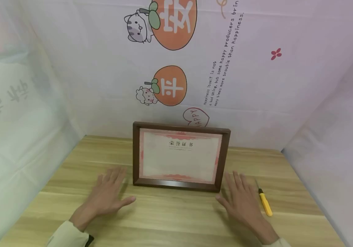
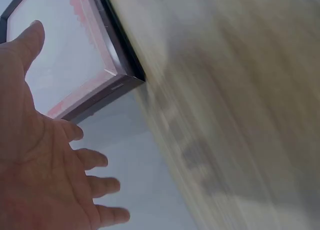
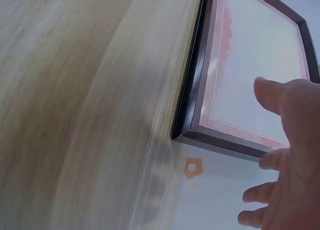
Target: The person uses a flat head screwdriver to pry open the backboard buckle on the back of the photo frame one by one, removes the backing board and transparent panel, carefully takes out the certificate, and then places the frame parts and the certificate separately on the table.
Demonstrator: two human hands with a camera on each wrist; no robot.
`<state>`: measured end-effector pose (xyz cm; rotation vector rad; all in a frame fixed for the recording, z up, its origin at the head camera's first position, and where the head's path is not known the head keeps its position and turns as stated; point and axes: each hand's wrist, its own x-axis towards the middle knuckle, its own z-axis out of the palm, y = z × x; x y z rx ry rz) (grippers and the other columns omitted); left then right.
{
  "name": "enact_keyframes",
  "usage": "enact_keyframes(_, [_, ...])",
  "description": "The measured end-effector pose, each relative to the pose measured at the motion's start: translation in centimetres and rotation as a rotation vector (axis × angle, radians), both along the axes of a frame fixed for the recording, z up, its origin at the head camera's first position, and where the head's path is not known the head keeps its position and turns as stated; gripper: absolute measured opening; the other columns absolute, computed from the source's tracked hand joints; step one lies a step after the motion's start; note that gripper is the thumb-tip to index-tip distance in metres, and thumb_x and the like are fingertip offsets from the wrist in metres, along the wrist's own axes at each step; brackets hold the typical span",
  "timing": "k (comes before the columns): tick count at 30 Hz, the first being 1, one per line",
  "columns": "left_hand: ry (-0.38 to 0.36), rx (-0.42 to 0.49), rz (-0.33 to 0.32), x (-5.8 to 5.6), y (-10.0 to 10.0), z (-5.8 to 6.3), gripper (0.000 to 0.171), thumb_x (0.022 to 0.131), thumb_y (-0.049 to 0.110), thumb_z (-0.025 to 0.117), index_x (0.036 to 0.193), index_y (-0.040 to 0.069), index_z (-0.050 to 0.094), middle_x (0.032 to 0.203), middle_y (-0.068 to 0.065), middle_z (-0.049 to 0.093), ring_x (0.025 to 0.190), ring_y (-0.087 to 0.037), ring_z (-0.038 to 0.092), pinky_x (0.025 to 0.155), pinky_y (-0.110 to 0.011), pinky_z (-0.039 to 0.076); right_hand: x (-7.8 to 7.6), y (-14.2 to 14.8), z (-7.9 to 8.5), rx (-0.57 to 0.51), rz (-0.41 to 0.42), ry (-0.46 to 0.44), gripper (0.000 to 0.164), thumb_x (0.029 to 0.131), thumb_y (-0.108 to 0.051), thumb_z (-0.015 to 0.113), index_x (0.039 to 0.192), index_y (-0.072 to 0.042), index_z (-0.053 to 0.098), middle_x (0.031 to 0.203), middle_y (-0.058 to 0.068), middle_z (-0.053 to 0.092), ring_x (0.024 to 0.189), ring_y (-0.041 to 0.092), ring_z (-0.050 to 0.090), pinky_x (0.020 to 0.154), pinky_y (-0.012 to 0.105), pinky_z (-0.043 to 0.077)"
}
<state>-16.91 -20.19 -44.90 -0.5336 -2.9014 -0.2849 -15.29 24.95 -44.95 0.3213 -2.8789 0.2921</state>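
The weak point, to my eye, is the frame (image 1: pixel 176 184): it stands upright on the table (image 1: pixel 170 218), leaning back a little, and whatever props it from behind is hidden from me. A knock from either hand at a lower corner could make its foot slide on the smooth wood, or swing one side round, and it might then drop flat, with the certificate (image 1: pixel 179 163) face up or face down depending on the push. The right hand (image 1: pixel 241 197) looks likelier to cause that, being the closer of the two. It could also brush the screwdriver (image 1: pixel 265 203), which lies loose just outside it, and a round handle like that may roll.

As for the fingers, both hands are released, grasping nothing: fingers extended, thumbs spread inward, palms turned toward the frame in the wrist views. The frame sits between them, toward the back of the table. The fingertips of the left hand (image 1: pixel 109 192) end near its left edge, with a gap. Those of the right end just beside its lower right corner; I see no contact, though the gap there is slim. Both thumbs point in below its bottom edge, as seen from the head.
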Motion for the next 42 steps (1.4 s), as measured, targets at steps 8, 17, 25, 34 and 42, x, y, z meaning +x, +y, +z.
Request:
enact_keyframes(8, [-0.065, 0.108, -0.064, -1.4, 0.9, 0.4, 0.102, 0.087, 0.065, 0.059, 0.154, -0.002, 0.021, 0.155, -0.028, 0.031, 0.14, -0.048, 0.035, 0.112, -0.065, 0.032, -1.3, -0.6, 0.1, -0.24, -0.022, -0.014, 0.089, 0.094, -0.054, 0.058, 0.156, -0.005, 0.018, 0.151, 0.027, 0.039, 0.133, 0.048, 0.043, 0.1, 0.066, 0.042])
enact_keyframes(17, [-0.099, 0.195, -0.029, -2.7, 1.2, 0.8, 0.105, 0.087, 0.067, 0.058, 0.154, -0.004, 0.018, 0.152, -0.029, 0.037, 0.133, -0.048, 0.045, 0.105, -0.061, 0.042, -2.8, -1.2, 0.4, -0.36, -0.019, -0.025, 0.087, 0.094, -0.044, 0.064, 0.156, -0.003, 0.017, 0.145, 0.023, 0.047, 0.125, 0.042, 0.054, 0.094, 0.062, 0.049])
enact_keyframes(25, [-0.176, 0.299, -0.01, -3.8, 1.7, 1.0, 0.108, 0.085, 0.073, 0.055, 0.156, 0.001, 0.017, 0.156, -0.024, 0.033, 0.137, -0.045, 0.042, 0.109, -0.061, 0.039, -3.5, -1.4, 0.5, -0.401, -0.015, -0.04, 0.083, 0.094, -0.036, 0.066, 0.155, -0.005, 0.019, 0.144, 0.023, 0.048, 0.121, 0.041, 0.058, 0.088, 0.054, 0.055])
enact_keyframes(34, [-0.242, 0.449, -0.071, -5.4, 2.2, 1.0, 0.085, 0.096, 0.043, 0.062, 0.154, -0.001, 0.018, 0.147, -0.025, 0.046, 0.127, -0.04, 0.054, 0.103, -0.055, 0.047, -4.9, -1.7, 0.6, -0.421, -0.022, -0.065, 0.079, 0.098, -0.042, 0.059, 0.155, -0.005, 0.02, 0.143, 0.022, 0.05, 0.121, 0.039, 0.058, 0.092, 0.055, 0.053])
enact_keyframes(42, [-0.284, 0.495, -0.029, -6.7, 2.5, 1.7, 0.069, 0.102, 0.034, 0.054, 0.151, -0.003, 0.022, 0.142, -0.025, 0.049, 0.127, -0.038, 0.053, 0.103, -0.054, 0.047, -5.9, -1.7, 1.0, -0.438, -0.042, -0.097, 0.073, 0.098, -0.041, 0.058, 0.153, -0.006, 0.024, 0.136, 0.019, 0.056, 0.123, 0.039, 0.056, 0.097, 0.058, 0.049])
